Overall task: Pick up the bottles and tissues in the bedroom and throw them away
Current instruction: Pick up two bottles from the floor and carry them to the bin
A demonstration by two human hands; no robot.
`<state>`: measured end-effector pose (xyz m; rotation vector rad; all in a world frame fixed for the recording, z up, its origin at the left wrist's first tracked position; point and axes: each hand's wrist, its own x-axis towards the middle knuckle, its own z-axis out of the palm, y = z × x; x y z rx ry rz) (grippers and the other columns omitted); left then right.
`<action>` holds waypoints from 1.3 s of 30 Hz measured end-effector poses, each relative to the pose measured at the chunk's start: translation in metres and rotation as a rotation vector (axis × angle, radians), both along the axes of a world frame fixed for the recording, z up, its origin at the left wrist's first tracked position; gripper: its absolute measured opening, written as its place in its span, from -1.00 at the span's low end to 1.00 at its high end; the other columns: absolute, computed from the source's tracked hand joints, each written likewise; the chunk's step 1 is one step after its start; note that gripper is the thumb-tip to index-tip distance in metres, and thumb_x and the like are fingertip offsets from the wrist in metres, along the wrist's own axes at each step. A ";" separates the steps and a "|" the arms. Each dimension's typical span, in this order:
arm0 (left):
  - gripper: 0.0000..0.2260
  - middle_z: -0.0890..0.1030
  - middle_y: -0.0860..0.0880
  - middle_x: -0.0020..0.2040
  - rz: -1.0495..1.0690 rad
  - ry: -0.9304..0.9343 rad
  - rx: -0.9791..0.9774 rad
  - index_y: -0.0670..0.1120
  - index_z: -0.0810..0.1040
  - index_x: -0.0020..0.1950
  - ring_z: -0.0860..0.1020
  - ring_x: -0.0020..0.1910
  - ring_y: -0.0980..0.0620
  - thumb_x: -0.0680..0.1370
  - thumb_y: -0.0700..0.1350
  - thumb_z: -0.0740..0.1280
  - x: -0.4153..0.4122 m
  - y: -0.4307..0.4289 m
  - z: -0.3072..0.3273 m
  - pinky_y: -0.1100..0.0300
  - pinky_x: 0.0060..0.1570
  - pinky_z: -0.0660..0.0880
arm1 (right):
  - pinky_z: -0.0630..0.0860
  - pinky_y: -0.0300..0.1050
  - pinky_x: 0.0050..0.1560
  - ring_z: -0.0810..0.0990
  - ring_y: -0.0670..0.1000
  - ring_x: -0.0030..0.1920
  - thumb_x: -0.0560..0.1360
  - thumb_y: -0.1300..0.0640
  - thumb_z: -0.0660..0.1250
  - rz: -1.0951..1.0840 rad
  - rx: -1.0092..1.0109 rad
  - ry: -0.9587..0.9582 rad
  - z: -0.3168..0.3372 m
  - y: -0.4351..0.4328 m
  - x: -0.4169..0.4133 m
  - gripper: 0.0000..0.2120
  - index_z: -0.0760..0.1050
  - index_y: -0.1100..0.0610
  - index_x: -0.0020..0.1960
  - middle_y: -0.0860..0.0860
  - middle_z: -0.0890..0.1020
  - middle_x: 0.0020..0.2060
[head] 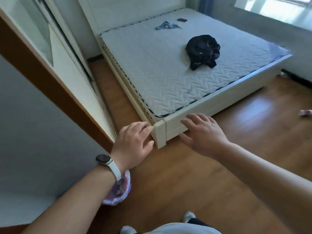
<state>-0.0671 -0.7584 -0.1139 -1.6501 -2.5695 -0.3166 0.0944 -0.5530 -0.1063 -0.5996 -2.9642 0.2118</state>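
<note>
My left hand and my right hand are both stretched forward, palms down, fingers apart, holding nothing. They hover on either side of the near corner of the white bed frame. A bin lined with a purple-white bag stands on the floor under my left forearm, partly hidden by it. A small pink-white object lies on the floor at the right edge; I cannot tell what it is. No bottle is clearly in view.
The bare quilted mattress carries a black bundle of cloth, a blue-grey cloth and a small dark item. A wardrobe and brown door frame line the left. Wooden floor spreads ahead and right.
</note>
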 end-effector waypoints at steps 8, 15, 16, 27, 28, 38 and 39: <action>-0.53 0.51 -0.03 0.29 -0.203 0.030 -0.026 0.00 0.50 0.34 0.46 0.29 -0.08 0.50 0.17 0.18 0.050 0.131 0.016 -0.07 0.24 0.38 | 0.30 0.05 0.32 0.37 0.09 0.35 0.48 -0.28 0.05 -0.237 -0.008 0.030 0.002 0.097 0.091 -0.45 0.41 -0.02 0.34 0.00 0.47 0.32; -0.55 0.54 -0.06 0.26 -0.341 0.005 0.033 -0.03 0.54 0.28 0.51 0.24 -0.14 0.48 0.15 0.21 0.057 0.217 0.017 -0.14 0.15 0.45 | 0.40 0.10 0.22 0.47 0.17 0.27 0.46 -0.17 0.22 -0.397 0.004 0.052 0.005 0.145 0.124 -0.52 0.51 0.07 0.27 0.06 0.53 0.24; -0.55 0.55 -0.08 0.26 -0.368 0.004 0.043 -0.04 0.55 0.27 0.51 0.23 -0.15 0.48 0.14 0.21 0.055 0.229 0.015 -0.15 0.15 0.46 | 0.40 0.10 0.22 0.48 0.17 0.27 0.46 -0.15 0.24 -0.422 0.006 0.052 0.005 0.151 0.124 -0.53 0.51 0.07 0.27 0.07 0.53 0.24; -0.54 0.54 -0.07 0.30 -0.626 -0.064 0.062 -0.04 0.54 0.31 0.50 0.27 -0.12 0.52 0.15 0.17 -0.020 0.411 -0.002 -0.11 0.20 0.44 | 0.37 0.09 0.23 0.44 0.11 0.28 0.45 -0.24 0.11 -0.734 0.068 -0.033 0.008 0.264 0.089 -0.46 0.49 0.03 0.29 0.01 0.50 0.27; -0.54 0.54 -0.07 0.30 -0.639 -0.067 0.062 -0.05 0.54 0.31 0.50 0.27 -0.12 0.52 0.15 0.17 -0.030 0.428 0.000 -0.11 0.20 0.44 | 0.35 0.09 0.25 0.43 0.09 0.29 0.45 -0.25 0.08 -0.751 0.072 -0.043 0.009 0.276 0.081 -0.45 0.48 0.02 0.30 0.01 0.49 0.28; -0.56 0.50 -0.06 0.36 -0.780 -0.065 0.027 -0.02 0.50 0.36 0.44 0.34 -0.12 0.53 0.12 0.22 -0.093 0.566 0.004 -0.12 0.30 0.36 | 0.35 0.11 0.24 0.44 0.10 0.29 0.44 -0.26 0.08 -0.920 0.086 -0.009 0.006 0.361 0.026 -0.44 0.51 0.02 0.27 0.02 0.51 0.28; -0.55 0.50 -0.06 0.36 -0.794 -0.066 0.028 -0.02 0.50 0.36 0.44 0.34 -0.12 0.53 0.13 0.19 -0.092 0.577 0.003 -0.12 0.30 0.36 | 0.35 0.11 0.24 0.45 0.10 0.29 0.44 -0.26 0.07 -0.934 0.096 -0.009 0.005 0.370 0.026 -0.44 0.51 0.03 0.26 0.02 0.51 0.28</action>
